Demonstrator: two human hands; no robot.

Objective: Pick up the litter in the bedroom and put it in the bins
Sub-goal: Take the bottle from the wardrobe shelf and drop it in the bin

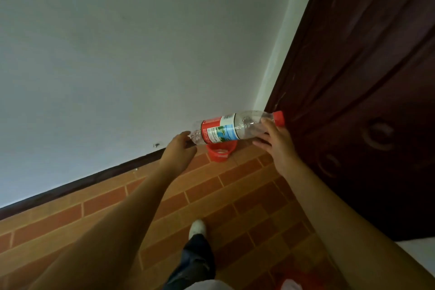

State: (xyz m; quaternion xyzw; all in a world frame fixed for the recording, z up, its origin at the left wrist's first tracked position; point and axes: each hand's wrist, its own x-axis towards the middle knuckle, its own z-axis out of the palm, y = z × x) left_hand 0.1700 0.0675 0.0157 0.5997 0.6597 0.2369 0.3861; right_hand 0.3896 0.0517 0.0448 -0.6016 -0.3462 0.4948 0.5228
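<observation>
Clear plastic, red-capped and red-labelled, the bottle is held lying sideways in the air between 2 hands, above the floor near the room's corner. The left hand curls its fingers round the bottle's base end; the right hand grips the neck end just below the cap, fingers wrapped over the shoulder.

Directly under the bottle, on the floor close against the wall, stands a small red bin; its open top shows something pale inside, too small to tell. The bottle hides the bin's far rim.

The floor is laid with orange and brown brick-pattern tiles, and a dark skirting runs along the foot of the pale wall. A dark brown wooden door with carved round ornaments fills the right side, its edge meeting the wall corner just behind the cap.

Below, 1 leg in dark trousers steps forward with a white shoe on the tiles, between the 2 forearms. At the bottom edge a red and white shape shows, blurred beyond telling.
</observation>
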